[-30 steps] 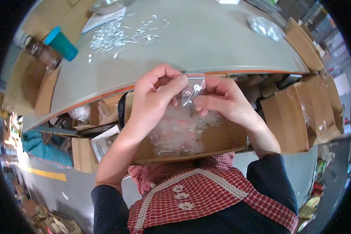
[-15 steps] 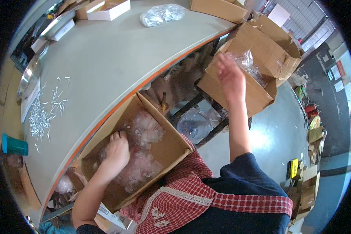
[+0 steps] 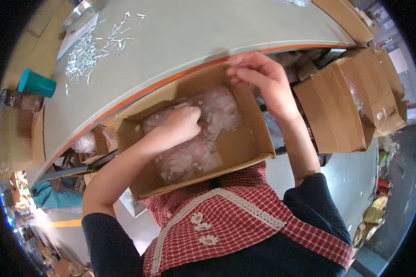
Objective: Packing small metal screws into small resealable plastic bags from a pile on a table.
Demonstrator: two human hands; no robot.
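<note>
An open cardboard box (image 3: 247, 154) sits in front of me against the table edge. Inside it lie several small clear plastic bags (image 3: 219, 111) with reddish print and small pale round parts. My left hand (image 3: 182, 124) is down among the bags, its fingers curled and their tips hidden, so what they grip cannot be made out. Over the box's far right corner hovers my right hand (image 3: 266, 83), fingers loosely bent, thumb apart from them, nothing visible between them.
The grey table (image 3: 180, 41) curves beyond the box, with scattered metal pins (image 3: 85, 57) and a steel bowl (image 3: 82, 14) at its far left. A teal cup (image 3: 37, 83) stands farther left. To the right is an open carton (image 3: 333, 106) holding clear plastic.
My right hand has come from above the right-hand carton to the corner of the box before me. The left hand stays among the bags, curled more tightly. My view has turned right.
</note>
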